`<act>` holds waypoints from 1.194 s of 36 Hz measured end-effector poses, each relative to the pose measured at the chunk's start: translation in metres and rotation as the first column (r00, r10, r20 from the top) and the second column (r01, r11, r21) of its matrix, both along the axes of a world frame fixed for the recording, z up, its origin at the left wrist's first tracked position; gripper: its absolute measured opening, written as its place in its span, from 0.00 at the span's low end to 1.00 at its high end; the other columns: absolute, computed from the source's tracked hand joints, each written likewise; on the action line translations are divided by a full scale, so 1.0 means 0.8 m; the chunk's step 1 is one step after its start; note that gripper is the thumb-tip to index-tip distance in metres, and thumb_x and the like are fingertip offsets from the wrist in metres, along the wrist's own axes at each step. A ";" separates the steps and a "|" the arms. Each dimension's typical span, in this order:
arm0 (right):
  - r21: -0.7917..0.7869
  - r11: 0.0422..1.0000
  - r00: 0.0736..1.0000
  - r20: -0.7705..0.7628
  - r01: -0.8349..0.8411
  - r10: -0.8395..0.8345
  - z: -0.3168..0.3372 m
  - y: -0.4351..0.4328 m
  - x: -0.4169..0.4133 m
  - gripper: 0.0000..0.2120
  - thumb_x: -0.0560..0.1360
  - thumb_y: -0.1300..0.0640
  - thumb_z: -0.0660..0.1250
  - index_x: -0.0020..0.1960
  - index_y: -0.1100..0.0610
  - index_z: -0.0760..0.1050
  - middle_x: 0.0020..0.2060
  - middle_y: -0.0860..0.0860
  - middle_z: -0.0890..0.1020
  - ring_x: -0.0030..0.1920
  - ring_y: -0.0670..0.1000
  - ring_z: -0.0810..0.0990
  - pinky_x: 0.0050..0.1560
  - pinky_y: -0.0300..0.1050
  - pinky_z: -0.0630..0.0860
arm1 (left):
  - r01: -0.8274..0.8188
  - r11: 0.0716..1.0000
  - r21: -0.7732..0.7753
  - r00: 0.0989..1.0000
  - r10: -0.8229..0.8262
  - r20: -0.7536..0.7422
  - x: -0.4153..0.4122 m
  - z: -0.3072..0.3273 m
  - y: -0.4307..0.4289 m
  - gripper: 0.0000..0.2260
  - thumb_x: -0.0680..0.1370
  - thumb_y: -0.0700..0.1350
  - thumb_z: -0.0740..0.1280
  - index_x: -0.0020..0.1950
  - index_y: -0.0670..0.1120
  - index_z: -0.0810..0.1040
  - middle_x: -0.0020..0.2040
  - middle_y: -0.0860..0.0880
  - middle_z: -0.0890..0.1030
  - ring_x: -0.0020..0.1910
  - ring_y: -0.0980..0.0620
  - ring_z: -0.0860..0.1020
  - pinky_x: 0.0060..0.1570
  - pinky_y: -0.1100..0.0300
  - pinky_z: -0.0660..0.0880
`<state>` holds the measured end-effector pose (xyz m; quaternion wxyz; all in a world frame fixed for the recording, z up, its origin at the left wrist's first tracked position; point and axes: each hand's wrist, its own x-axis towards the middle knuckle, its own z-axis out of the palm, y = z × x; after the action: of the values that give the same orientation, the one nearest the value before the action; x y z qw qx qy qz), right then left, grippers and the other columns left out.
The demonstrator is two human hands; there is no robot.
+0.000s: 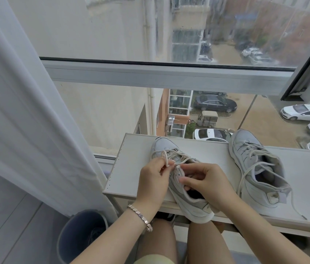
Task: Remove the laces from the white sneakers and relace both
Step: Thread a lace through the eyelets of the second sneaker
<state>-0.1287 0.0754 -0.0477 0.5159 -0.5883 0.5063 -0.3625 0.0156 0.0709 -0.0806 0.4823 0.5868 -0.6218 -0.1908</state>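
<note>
Person sits at a white table point(129, 168) pushed up against a big window point(188, 44), knees under the near edge. Two white sneakers on it, toes pointing twd the glass. The near sneaker point(188, 204) lies right in front of them, tipped a bit onto its side, heel hanging off the table's near edge over the lap. Its lace point(171, 152) is threaded thru the lower eyelets only, loose and criss-crossed over the toe end. L hand point(154, 180) has fingers curled, thumb + forefinger pinching a loop of that lace just above the eyelet row. R hand point(209, 182) is curled round the shoe's upper by the opening, thumb pressed on the eyelet flap, fingers tucked at the tongue; can't tell if it also has the lace tip. Hands nearly touching, w/ the flap between them. Second sneaker point(253, 189) stands upright well to the right, apart from the first, laced but slack; its loose lace end point(295, 208) trails down to the table's front edge. Silver bracelet point(141, 216) on the left wrist. White curtain point(26, 111) hangs at left, a grey bin point(81, 235) on the floor below it. Parked cars point(215, 102) visible outside, far down.
</note>
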 end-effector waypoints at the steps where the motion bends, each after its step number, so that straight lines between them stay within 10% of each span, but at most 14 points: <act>1: 0.000 1.000 1.000 -0.004 -0.003 0.003 0.000 0.000 0.000 0.21 0.68 0.65 0.74 0.37 0.37 0.82 0.36 0.51 0.85 0.29 0.47 0.81 0.36 0.36 0.79 | -0.010 1.000 0.012 1.000 0.010 -0.015 -0.001 0.000 0.000 0.03 0.72 0.35 0.71 0.43 0.41 0.83 0.40 0.49 0.82 0.38 0.61 0.77 0.43 0.74 0.72; 23: 0.010 1.000 1.000 -0.024 -0.013 0.014 -0.002 -0.001 0.001 0.19 0.68 0.65 0.74 0.36 0.39 0.82 0.35 0.49 0.85 0.28 0.45 0.80 0.35 0.35 0.78 | 0.068 0.971 0.231 0.997 -0.058 -0.049 -0.001 0.017 -0.008 0.03 0.75 0.37 0.67 0.45 0.43 0.81 0.45 0.49 0.80 0.45 0.57 0.75 0.41 0.80 0.66; 33: -0.017 1.000 0.997 -0.080 0.003 -0.004 -0.006 -0.002 0.000 0.20 0.68 0.64 0.74 0.37 0.37 0.82 0.35 0.49 0.85 0.29 0.45 0.80 0.36 0.37 0.79 | 0.114 0.956 0.270 0.960 -0.036 -0.277 0.004 0.012 0.004 0.12 0.74 0.41 0.70 0.39 0.60 0.79 0.39 0.59 0.82 0.42 0.63 0.80 0.40 0.76 0.72; 38: -0.129 0.991 0.944 -0.323 0.024 -0.065 0.003 -0.003 0.009 0.06 0.70 0.55 0.72 0.41 0.43 0.82 0.34 0.45 0.84 0.34 0.42 0.81 0.42 0.41 0.80 | 0.106 0.953 0.284 0.936 0.001 -0.352 0.005 0.010 0.003 0.11 0.73 0.40 0.71 0.40 0.57 0.80 0.40 0.56 0.83 0.44 0.61 0.80 0.44 0.71 0.74; 43: -0.201 0.974 0.669 -0.739 -0.107 -0.079 0.026 -0.015 0.027 0.08 0.74 0.51 0.66 0.45 0.53 0.82 0.41 0.51 0.83 0.43 0.52 0.79 0.40 0.42 0.74 | 0.142 0.931 0.337 0.815 0.084 -0.573 -0.001 0.009 0.005 0.09 0.75 0.34 0.67 0.40 0.47 0.79 0.34 0.56 0.84 0.35 0.60 0.82 0.34 0.70 0.75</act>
<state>-0.1068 0.0632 -0.0271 0.1974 -0.7434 0.6228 -0.1434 0.0149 0.0746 -0.0734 0.5276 0.5702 -0.4084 -0.4793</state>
